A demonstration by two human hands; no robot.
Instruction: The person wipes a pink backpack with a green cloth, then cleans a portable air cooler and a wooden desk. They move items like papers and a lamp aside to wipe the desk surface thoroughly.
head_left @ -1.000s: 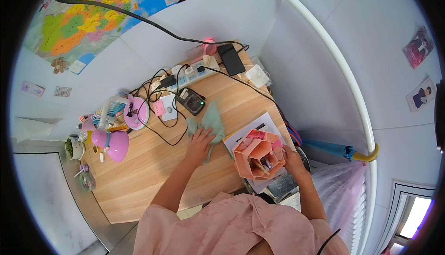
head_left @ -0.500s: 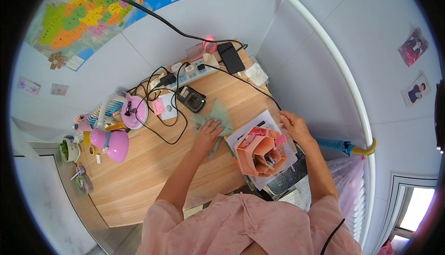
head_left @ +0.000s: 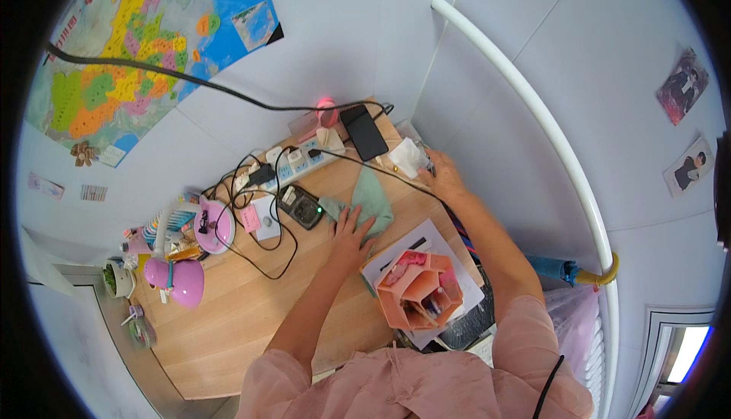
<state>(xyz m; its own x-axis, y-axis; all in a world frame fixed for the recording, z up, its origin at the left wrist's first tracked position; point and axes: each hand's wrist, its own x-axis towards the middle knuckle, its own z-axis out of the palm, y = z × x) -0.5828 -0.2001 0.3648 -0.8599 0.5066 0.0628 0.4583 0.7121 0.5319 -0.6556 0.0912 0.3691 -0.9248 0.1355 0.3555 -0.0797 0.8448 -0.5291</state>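
My left hand (head_left: 352, 232) lies with spread fingers on a pale green cloth (head_left: 371, 199) on the wooden desk. The cloth is bunched and reaches toward a black charger dock (head_left: 301, 207). At the desk's right edge, my right hand (head_left: 444, 177) has its fingers curled beside a white crumpled packet (head_left: 408, 158). Something small and greyish shows at those fingertips, but I cannot make it out. Between my forearms stands an orange hexagonal desk organizer (head_left: 390, 308) with pens and small items inside, on top of white paper (head_left: 435, 242).
A black phone (head_left: 365, 133) lies at the back beside a white power strip (head_left: 308, 161) with tangled black cables. A pink desk lamp (head_left: 186, 282) stands at the left. On the right, a white pipe (head_left: 533, 107) runs along the wall, with a blue umbrella (head_left: 552, 268) by it.
My right hand has moved farther back along the desk edge, up to the white packet. My left hand has stayed on the cloth, which now lies bunched farther back. The view has shifted.
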